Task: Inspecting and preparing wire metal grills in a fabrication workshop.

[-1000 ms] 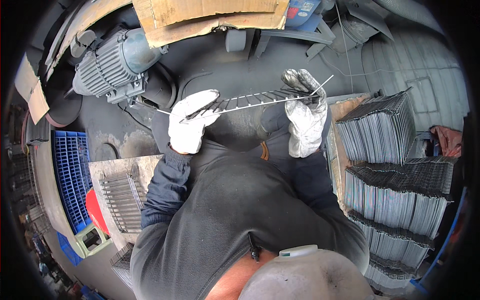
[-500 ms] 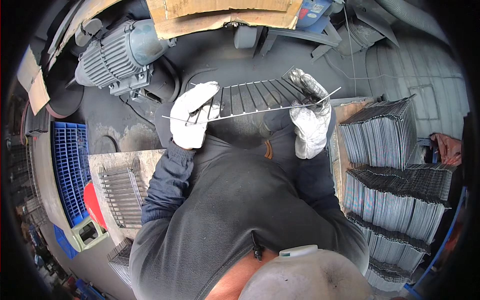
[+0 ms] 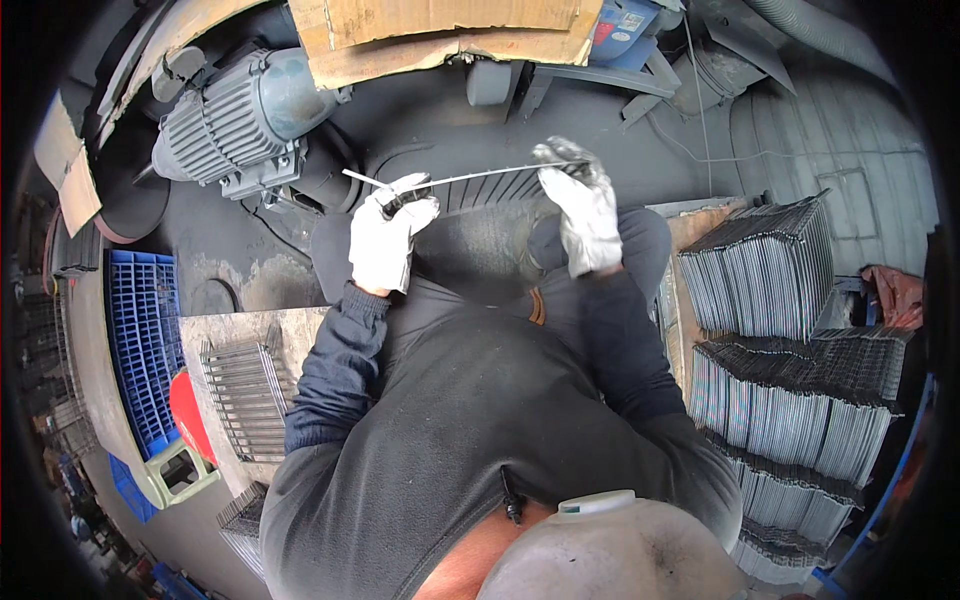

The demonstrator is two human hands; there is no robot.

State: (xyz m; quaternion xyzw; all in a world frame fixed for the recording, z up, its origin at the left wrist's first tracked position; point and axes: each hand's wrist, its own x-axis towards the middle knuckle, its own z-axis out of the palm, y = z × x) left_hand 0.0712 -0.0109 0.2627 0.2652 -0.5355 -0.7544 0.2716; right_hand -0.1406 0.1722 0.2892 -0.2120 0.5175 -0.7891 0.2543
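One wire rack [image 3: 480, 175] is in handling — left hand [image 3: 385, 235] and right hand [image 3: 585, 215] gripping its opposite ends. Stacked racks [image 3: 765, 270], right of frame: finished or unfinished, not determinable.

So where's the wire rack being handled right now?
In the head view, the wire rack is at upper centre, held between the gloved left hand and gloved right hand.

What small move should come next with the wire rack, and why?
Probably tilt the wire rack to face the camera more: the left hand and right hand hold its opposite ends, but it shows nearly edge-on.
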